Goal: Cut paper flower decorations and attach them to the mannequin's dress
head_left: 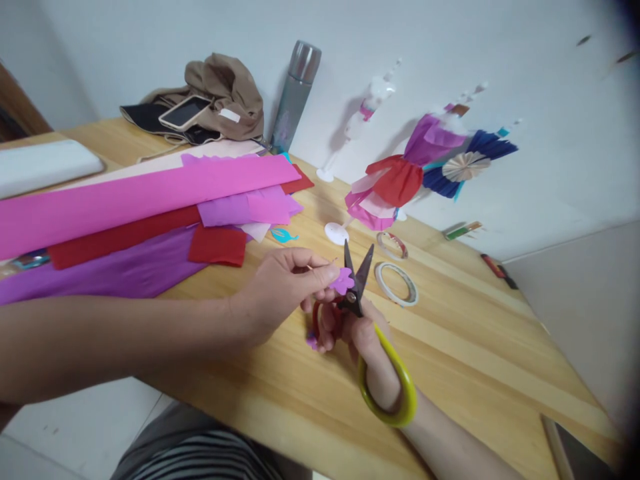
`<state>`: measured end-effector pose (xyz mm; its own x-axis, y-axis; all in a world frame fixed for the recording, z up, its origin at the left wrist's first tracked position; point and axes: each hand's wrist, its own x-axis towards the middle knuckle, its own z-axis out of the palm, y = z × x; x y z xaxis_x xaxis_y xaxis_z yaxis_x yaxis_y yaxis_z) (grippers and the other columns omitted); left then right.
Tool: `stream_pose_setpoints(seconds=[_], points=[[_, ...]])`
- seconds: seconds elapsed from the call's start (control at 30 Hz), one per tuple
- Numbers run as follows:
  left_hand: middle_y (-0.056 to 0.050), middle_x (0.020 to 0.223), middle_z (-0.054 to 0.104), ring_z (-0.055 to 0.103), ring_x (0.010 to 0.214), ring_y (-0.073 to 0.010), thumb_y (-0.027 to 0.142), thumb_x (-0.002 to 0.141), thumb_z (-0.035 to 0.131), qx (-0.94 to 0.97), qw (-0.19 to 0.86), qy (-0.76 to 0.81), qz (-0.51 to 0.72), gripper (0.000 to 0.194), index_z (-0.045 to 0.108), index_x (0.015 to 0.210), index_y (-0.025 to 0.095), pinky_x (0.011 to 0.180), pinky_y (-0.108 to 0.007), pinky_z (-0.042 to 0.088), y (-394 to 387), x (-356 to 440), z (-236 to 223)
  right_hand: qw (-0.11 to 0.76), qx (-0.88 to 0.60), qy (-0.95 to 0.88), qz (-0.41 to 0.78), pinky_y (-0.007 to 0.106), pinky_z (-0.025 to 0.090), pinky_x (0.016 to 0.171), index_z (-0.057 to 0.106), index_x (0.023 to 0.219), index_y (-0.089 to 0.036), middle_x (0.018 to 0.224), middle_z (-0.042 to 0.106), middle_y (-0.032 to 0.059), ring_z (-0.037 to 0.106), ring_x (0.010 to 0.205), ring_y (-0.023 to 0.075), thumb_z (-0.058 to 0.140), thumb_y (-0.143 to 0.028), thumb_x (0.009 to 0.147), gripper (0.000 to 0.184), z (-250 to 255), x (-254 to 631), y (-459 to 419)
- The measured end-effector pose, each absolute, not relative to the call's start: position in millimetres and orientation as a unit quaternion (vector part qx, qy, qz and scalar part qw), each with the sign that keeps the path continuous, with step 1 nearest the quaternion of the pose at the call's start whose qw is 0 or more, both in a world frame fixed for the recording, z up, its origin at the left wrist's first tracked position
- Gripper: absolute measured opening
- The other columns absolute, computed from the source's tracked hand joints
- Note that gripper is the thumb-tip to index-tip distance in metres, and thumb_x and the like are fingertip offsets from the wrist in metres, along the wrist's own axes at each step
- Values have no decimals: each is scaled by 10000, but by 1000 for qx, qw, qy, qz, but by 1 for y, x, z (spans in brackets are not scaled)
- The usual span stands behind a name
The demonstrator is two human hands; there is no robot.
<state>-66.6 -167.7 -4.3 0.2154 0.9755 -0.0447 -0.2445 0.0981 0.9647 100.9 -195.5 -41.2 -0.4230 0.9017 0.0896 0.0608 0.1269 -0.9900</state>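
Between the thumb and fingers of my left hand (295, 280) is a small purple paper flower (343, 281) with a scalloped edge. My right hand (367, 333) grips a pair of scissors (353, 293) with yellow and red handle loops. The dark blades stand apart and point up and away, with the flower at the left blade near the pivot. Another small purple scrap (312, 341) shows below the red loop, partly hidden by my fingers. Beyond the blades lie a roll of white tape (397, 285) and a smaller tape ring (393, 245).
Pink, red and purple crepe paper (150, 197) covers the left. A teal paper leaf (284, 235) lies near it. Behind are a bag (225, 93), phone (185, 112) and grey bottle (295, 100). Small stands carry a paper dress (405, 170) and a blue paper fan piece (470, 163).
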Motion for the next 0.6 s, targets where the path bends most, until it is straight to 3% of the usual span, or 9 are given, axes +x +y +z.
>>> stream_pose_setpoints(seconds=[0.17, 0.33, 0.6], points=[[10, 562, 573, 483, 472, -50, 263, 835, 644, 454, 633, 394, 488, 294, 599, 572, 138, 445, -163, 378, -169, -65, -1, 385, -347, -635, 573, 322, 484, 593, 571, 1134, -273, 727, 506, -18, 487, 601, 159, 482, -693, 936, 473, -40, 103, -196], [18, 495, 553, 488, 452, -56, 218, 850, 620, 443, 635, 410, 482, 281, 614, 583, 131, 433, -157, 374, -172, -64, 3, 373, -364, -631, 575, 313, 481, 569, 566, 1057, -257, 848, 562, 19, 495, 618, 155, 516, -722, 900, 493, -37, 102, -197], [31, 461, 552, 497, 409, -54, 184, 871, 604, 442, 631, 425, 475, 288, 600, 588, 135, 399, -149, 364, -173, -64, 5, 374, -366, -634, 570, 281, 471, 532, 575, 1025, -248, 858, 547, 15, 467, 601, 132, 506, -686, 928, 454, -36, 101, -198]])
